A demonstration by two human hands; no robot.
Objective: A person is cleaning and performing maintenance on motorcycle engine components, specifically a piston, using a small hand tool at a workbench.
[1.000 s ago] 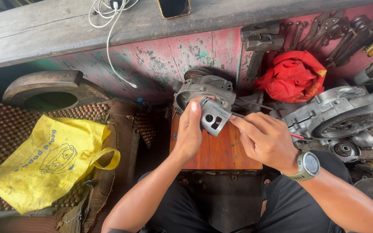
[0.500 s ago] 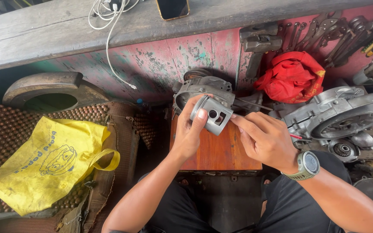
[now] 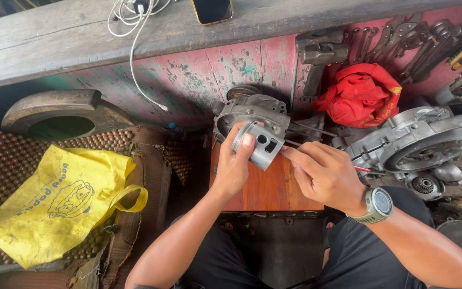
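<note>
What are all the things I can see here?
piston: one, grey metal, held over the wooden block
wooden block: one, red-brown, under the hands
engine case: one, silver, right
red cloth: one, right of centre
yellow bag: one, on the beaded mat, left
phone: one, dark, on the top shelf
white cable: one, hanging from the shelf
wrenches: several, grey, top right
left hand: holds the piston
right hand: watch on wrist, fingertips at the piston
</note>
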